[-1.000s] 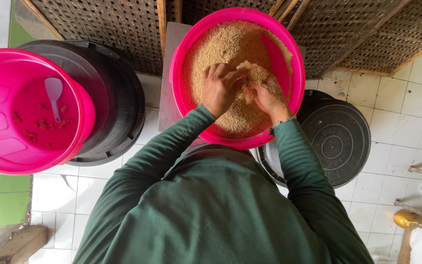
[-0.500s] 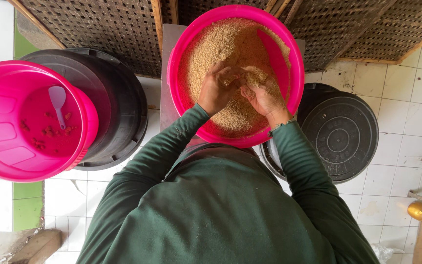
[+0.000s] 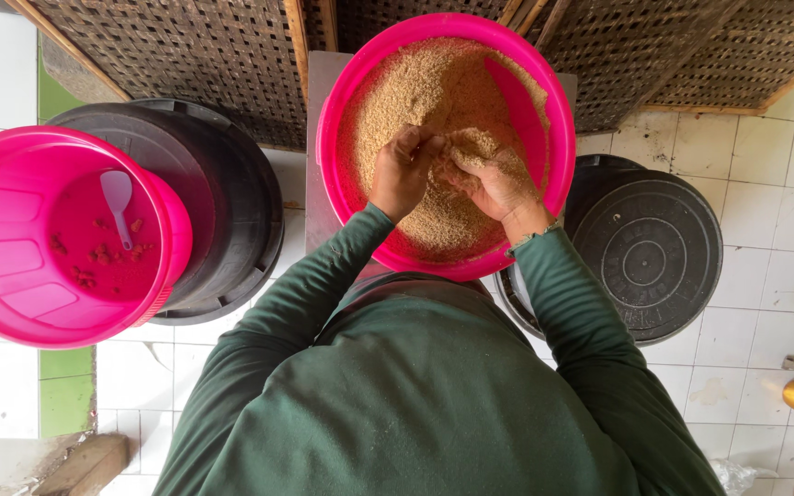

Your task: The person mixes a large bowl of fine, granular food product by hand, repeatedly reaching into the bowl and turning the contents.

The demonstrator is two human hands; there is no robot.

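Lifting higher than before, both hands' grip closed on crumbly meal (image 3: pixel 470 147), left hand (image 3: pixel 403 174), right hand (image 3: pixel 498 184)

A glossy pink plastic basin (image 3: pixel 342 110) holds a coarse, grainy tan meal (image 3: pixel 425 92) that clings to both bare hands. Matt black plastic lids (image 3: pixel 650 257) sit on smooth, stained white floor tiles (image 3: pixel 755 184), beneath rough woven wooden lattice (image 3: pixel 186 55). The sleeves (image 3: pixel 305 294) are soft green cloth.

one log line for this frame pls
left hand closed on brown grain | right hand cupping a clump | both inside pink basin | second pink basin holds white spoon
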